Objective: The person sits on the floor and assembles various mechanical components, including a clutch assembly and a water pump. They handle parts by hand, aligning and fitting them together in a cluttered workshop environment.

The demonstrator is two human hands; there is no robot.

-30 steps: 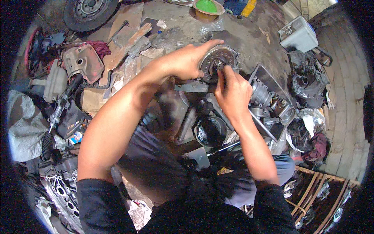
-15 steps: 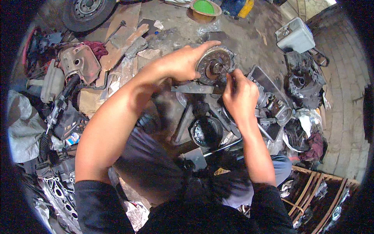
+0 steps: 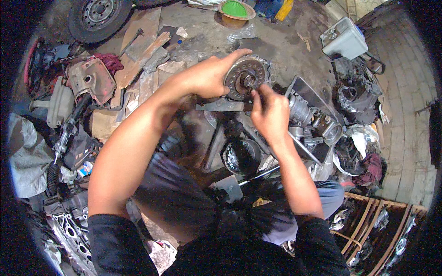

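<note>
Ahead of me, a round, dark metal disc (image 3: 235,76) with a ring of holes and a raised central hub is tilted up to face me. My left hand (image 3: 212,77) grips its left edge, thumb and fingers spread around the rim. At the hub's lower right, my right hand (image 3: 271,112) is closed in a pinch; what its fingertips hold, if anything, is too small to make out. Just below the disc runs a flat grey metal bar (image 3: 220,106). Nearer my lap sits a round black pan (image 3: 241,157) with a shiny dark inside.
Right of my hands, a tray (image 3: 307,149) carries several metal parts. Beyond it lie a greasy metal housing (image 3: 354,96) and a grey plastic container (image 3: 345,39). A wheel (image 3: 99,18), cardboard and a rusty cover (image 3: 92,80) lie far left. At the back stands a green-lined basin (image 3: 237,11).
The disc and both hands appear slightly further left in the view, along with a small shift of the whole scene. The disc's face is turned more toward me. The grip looks the same.
</note>
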